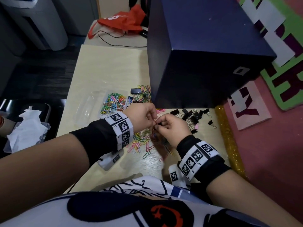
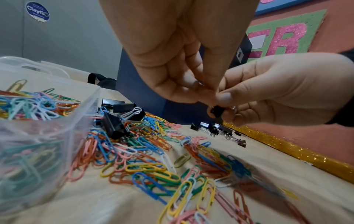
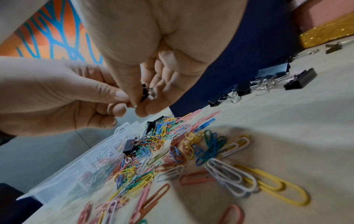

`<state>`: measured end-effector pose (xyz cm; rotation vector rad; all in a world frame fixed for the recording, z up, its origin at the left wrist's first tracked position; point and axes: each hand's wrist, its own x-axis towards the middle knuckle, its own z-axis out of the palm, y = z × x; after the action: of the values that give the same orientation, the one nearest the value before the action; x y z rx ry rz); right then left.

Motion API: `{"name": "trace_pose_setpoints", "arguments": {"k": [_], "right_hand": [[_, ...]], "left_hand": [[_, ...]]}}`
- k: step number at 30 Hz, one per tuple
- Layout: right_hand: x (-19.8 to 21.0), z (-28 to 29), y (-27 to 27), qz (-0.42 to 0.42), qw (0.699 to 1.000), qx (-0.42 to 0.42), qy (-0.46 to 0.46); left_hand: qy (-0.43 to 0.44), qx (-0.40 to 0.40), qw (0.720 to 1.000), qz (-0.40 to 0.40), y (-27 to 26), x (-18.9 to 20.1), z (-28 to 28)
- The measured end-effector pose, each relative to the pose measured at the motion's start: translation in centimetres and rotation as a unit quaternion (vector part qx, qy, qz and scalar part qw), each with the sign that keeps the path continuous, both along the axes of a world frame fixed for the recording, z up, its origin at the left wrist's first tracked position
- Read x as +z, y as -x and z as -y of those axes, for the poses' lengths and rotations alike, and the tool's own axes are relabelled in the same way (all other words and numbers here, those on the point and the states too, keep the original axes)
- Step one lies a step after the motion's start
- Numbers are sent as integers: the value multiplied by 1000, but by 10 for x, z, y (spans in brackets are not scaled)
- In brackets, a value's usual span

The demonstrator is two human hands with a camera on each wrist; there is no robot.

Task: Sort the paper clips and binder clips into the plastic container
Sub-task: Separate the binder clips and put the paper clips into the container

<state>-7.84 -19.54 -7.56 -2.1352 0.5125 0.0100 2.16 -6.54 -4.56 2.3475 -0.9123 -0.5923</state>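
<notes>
Both hands meet above the table. My right hand (image 1: 158,125) (image 2: 225,109) (image 3: 142,104) pinches a small black binder clip (image 2: 217,111) (image 3: 144,92). My left hand (image 1: 153,121) (image 2: 209,94) (image 3: 124,103) pinches a thin reddish paper clip (image 3: 128,106) right at that binder clip; most of it is hidden. The clear plastic container (image 1: 88,105) (image 2: 84,109) (image 3: 63,178) lies to the left, one compartment full of coloured paper clips (image 1: 114,102). Loose paper clips (image 1: 141,142) (image 2: 153,151) (image 3: 168,145) lie under the hands. Black binder clips (image 1: 191,116) (image 3: 268,78) lie to the right.
A big dark blue box (image 1: 205,54) stands at the back right, close to the clips. Two larger binder clips (image 1: 135,91) (image 2: 113,125) lie by the container. A gold glitter strip (image 1: 227,141) borders the table's right edge. A tub with tissue (image 1: 27,128) sits off the left edge.
</notes>
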Motion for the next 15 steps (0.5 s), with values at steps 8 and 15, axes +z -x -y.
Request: {"name": "trace_pose_setpoints", "arguments": {"k": [8, 15], "right_hand": [[-1, 32, -3, -32, 985, -79, 152], [1, 43, -4, -69, 957, -75, 271]], "left_hand": [[-191, -57, 979, 38, -5, -1, -12], [-314, -88, 941, 90, 9, -11, -27]]}}
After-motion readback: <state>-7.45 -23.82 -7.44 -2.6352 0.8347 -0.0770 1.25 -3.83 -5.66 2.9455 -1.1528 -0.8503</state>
